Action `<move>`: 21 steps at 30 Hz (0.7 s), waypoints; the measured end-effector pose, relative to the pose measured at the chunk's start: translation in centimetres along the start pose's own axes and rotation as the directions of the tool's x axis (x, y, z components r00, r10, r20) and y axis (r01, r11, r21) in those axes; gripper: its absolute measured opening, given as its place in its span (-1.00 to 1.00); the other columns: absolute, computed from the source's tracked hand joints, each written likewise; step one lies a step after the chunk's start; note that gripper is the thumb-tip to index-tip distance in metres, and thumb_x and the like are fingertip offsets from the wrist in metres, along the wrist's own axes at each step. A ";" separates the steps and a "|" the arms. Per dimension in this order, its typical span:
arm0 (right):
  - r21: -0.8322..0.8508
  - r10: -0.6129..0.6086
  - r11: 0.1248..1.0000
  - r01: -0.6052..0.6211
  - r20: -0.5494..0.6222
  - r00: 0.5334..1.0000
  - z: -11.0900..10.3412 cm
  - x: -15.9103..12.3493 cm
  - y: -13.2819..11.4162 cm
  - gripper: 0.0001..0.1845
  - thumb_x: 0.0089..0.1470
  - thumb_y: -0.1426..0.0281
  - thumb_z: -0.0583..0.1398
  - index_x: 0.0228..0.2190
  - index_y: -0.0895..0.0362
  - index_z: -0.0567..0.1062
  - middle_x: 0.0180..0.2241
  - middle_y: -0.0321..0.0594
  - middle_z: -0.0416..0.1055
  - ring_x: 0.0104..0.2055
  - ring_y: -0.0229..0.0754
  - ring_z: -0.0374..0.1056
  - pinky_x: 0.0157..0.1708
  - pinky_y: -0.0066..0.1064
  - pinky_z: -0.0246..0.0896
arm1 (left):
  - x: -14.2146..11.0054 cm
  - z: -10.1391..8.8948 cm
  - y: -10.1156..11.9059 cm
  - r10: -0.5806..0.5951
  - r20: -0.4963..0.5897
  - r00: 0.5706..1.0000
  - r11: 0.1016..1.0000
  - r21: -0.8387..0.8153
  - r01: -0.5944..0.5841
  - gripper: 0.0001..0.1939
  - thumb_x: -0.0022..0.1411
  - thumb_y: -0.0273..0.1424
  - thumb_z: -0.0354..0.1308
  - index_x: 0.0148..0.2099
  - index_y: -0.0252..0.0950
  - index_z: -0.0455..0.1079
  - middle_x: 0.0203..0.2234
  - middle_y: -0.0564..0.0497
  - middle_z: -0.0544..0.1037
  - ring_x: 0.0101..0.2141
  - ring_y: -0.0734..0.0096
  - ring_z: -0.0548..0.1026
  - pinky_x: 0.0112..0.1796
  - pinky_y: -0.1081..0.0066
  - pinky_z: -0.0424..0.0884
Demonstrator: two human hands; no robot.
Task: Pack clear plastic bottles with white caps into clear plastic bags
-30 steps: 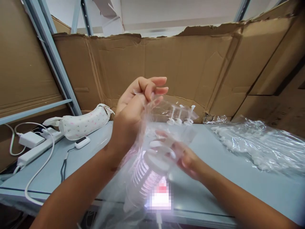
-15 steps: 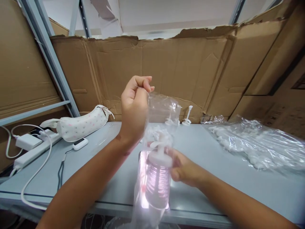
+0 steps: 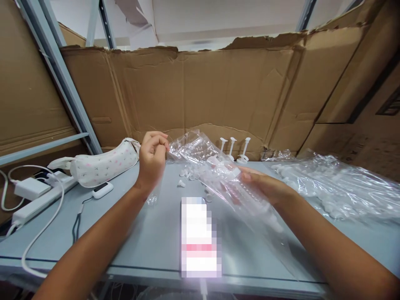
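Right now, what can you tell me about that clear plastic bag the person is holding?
The clear plastic bag is thin, crinkled and see-through, stretched slantwise above the grey table. The left hand pinches its upper end; the right hand supports it from beneath. Something white with a pump top seems to lie inside, blurred by the film.
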State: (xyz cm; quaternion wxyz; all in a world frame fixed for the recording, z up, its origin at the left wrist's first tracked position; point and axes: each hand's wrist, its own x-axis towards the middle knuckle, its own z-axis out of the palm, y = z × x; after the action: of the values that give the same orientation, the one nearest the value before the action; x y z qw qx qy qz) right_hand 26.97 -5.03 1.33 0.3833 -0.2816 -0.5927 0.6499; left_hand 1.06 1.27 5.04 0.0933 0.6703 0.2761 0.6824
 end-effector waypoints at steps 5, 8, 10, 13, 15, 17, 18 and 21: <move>-0.093 0.041 0.995 -0.041 0.001 0.999 -1.1 0.2 0.3 -0.50 -0.05 0.14 0.27 -0.07 0.07 0.42 -0.36 -0.24 0.47 -0.42 -0.19 0.39 -0.42 -0.33 0.34 | -0.7 0.4 -1.9 -0.140 0.010 0.990 0.989 0.037 0.140 -0.81 0.04 -0.57 -0.07 -0.54 -0.27 0.25 -0.44 0.05 0.39 -0.25 0.39 0.40 -0.18 0.38 0.31; -0.122 0.048 0.991 -0.051 -0.029 0.998 -1.3 0.2 0.3 -0.49 -0.07 0.14 0.28 -0.07 0.05 0.42 -0.38 -0.26 0.48 -0.45 -0.18 0.39 -0.42 -0.29 0.34 | -0.8 0.1 -3.6 -0.228 0.039 0.973 0.973 0.028 0.228 -0.86 0.10 -0.52 -0.08 -0.43 -0.25 0.25 -0.44 0.06 0.41 -0.30 0.41 0.42 -0.23 0.41 0.33; -0.114 0.047 0.992 -0.050 -0.029 0.998 -1.3 0.2 0.1 -0.49 -0.07 0.13 0.28 -0.07 0.04 0.42 -0.35 -0.25 0.48 -0.45 -0.18 0.39 -0.41 -0.28 0.35 | -1.1 0.0 -4.8 -0.281 0.183 0.942 0.956 0.139 0.258 -0.89 0.15 -0.46 -0.07 -0.32 -0.25 0.28 -0.38 0.04 0.45 -0.32 0.40 0.43 -0.25 0.39 0.35; -0.100 0.043 0.994 -0.046 -0.026 0.999 -1.3 0.2 0.1 -0.50 -0.07 0.13 0.28 -0.08 0.03 0.43 -0.35 -0.26 0.48 -0.46 -0.19 0.39 -0.41 -0.28 0.35 | -2.3 0.4 -6.6 -0.349 0.532 0.771 0.900 0.420 0.118 -0.76 0.19 -0.37 -0.01 -0.10 -0.26 0.31 -0.18 -0.06 0.48 -0.19 0.28 0.45 -0.15 0.29 0.37; -0.119 0.040 0.992 -0.046 -0.054 0.998 -1.2 0.3 0.1 -0.51 -0.08 0.13 0.28 -0.08 0.02 0.44 -0.36 -0.26 0.48 -0.45 -0.18 0.39 -0.42 -0.28 0.35 | -3.2 1.3 -7.6 -0.316 0.731 0.604 0.877 0.469 -0.108 -0.64 0.19 -0.34 0.03 0.04 -0.26 0.26 0.00 -0.10 0.41 -0.01 0.21 0.38 0.00 0.26 0.31; -0.146 0.040 0.988 -0.052 -0.087 0.995 -1.2 0.3 0.2 -0.51 -0.08 0.12 0.27 -0.08 0.01 0.44 -0.35 -0.24 0.49 -0.44 -0.15 0.39 -0.42 -0.28 0.34 | -4.0 2.4 -8.3 -0.309 0.793 0.525 0.870 0.459 -0.182 -0.57 0.14 -0.34 0.09 0.08 -0.24 0.26 0.07 -0.08 0.37 0.05 0.19 0.34 0.05 0.28 0.28; -0.150 0.039 0.987 -0.053 -0.096 0.995 -1.3 0.3 0.3 -0.51 -0.07 0.12 0.26 -0.09 0.01 0.44 -0.35 -0.23 0.49 -0.44 -0.15 0.40 -0.43 -0.28 0.34 | -4.3 3.0 -8.5 -0.314 0.802 0.508 0.863 0.465 -0.200 -0.56 0.14 -0.33 0.10 0.09 -0.23 0.26 0.08 -0.08 0.35 0.06 0.16 0.33 0.06 0.26 0.27; -0.126 0.031 0.991 -0.041 -0.080 0.996 -1.3 0.5 0.4 -0.52 -0.07 0.10 0.26 -0.11 0.02 0.45 -0.36 -0.25 0.47 -0.45 -0.18 0.39 -0.43 -0.31 0.34 | -4.7 4.4 -9.0 -0.346 0.786 0.512 0.824 0.516 -0.234 -0.60 0.15 -0.33 0.09 0.05 -0.27 0.29 0.04 -0.15 0.37 0.04 0.04 0.35 0.03 0.15 0.29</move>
State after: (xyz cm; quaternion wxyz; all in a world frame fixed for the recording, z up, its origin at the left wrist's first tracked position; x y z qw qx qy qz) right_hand 27.74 -3.92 0.76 0.3753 -0.3414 -0.6126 0.6061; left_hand 3.48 7.49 -3.77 0.0382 0.9026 0.4040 0.1435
